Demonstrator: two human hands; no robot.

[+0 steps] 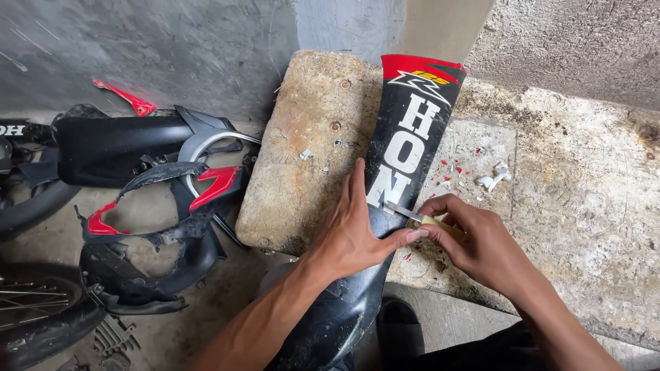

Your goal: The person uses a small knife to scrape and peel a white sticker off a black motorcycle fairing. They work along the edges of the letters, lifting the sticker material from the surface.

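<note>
Both hands worked the black panel (385,227) lying across the bench (584,206): left hand (354,230) pressed flat, right hand (474,240) clenching a blade (405,211), red flakes (450,168) at one o'clock, most lettering left.

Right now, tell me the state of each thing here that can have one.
Black fairing panel: lying across the block, sticker partly scraped off.
Scraper blade: held, edge against the sticker.
Left hand: flat, pressing on the panel.
Right hand: fingers closed on the scraper.
Worn block: littered with sticker flakes.
Spare fairings: piled loose on the floor.
</note>
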